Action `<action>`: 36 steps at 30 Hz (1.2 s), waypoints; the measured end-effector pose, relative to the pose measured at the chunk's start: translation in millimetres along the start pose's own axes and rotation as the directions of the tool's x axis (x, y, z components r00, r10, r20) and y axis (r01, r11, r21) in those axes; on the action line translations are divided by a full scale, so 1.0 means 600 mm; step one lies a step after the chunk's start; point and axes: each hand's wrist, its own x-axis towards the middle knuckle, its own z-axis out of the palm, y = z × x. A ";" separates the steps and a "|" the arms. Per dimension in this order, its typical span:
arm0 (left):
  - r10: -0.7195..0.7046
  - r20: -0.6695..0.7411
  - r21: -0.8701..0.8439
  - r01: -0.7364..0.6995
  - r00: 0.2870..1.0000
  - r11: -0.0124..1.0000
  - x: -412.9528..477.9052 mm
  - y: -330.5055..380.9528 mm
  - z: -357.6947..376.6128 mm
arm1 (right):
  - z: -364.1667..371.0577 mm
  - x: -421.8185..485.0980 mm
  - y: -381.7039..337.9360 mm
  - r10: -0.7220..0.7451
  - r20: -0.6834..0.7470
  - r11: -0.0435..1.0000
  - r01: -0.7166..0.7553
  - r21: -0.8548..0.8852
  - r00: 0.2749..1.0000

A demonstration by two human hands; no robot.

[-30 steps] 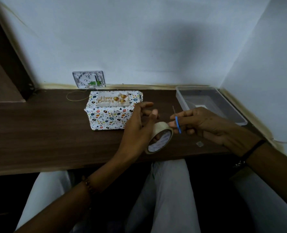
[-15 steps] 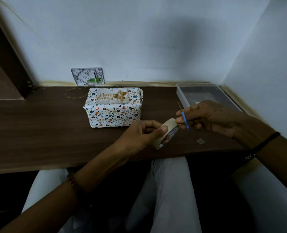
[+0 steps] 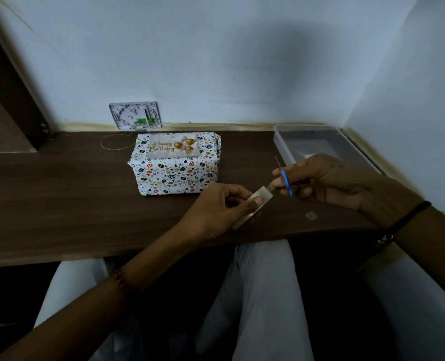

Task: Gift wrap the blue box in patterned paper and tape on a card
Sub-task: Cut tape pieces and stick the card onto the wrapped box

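The box wrapped in patterned paper (image 3: pixel 175 175) stands on the dark wooden table (image 3: pixel 59 204), with a "Happy Birthday" card (image 3: pixel 173 149) lying on its top. To its right, my left hand (image 3: pixel 216 209) grips a beige roll of tape (image 3: pixel 255 207), seen edge-on, thumb pressed on its rim. My right hand (image 3: pixel 328 181) holds small blue-handled scissors (image 3: pixel 286 182) with the blade pointing up, and its fingertips pinch the free end of the tape right by the roll.
A clear plastic tray (image 3: pixel 317 147) sits at the table's far right corner. A wall socket plate (image 3: pixel 136 118) and a loop of thin gold wire (image 3: pixel 114 144) are behind the box. A small piece of tape (image 3: pixel 310 216) lies near the front right edge.
My left hand has turned the tape roll from face-on to edge-on and lowered it. My right hand with the scissors has closed in on the roll and taken the tape end.
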 end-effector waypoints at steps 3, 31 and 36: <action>-0.018 0.026 -0.008 0.019 0.999 1.000 0.003 0.005 -0.001 | -0.002 0.002 0.005 0.032 -0.018 0.997 -0.031 0.076 0.999; -0.049 0.134 -0.070 0.059 0.990 0.996 0.020 0.033 -0.012 | -0.010 -0.009 -0.015 -0.006 0.038 0.978 -0.002 0.207 0.999; -0.073 0.098 -0.103 0.083 0.992 0.991 0.019 0.030 -0.011 | -0.004 -0.009 -0.019 -0.010 0.042 0.977 0.001 0.212 0.999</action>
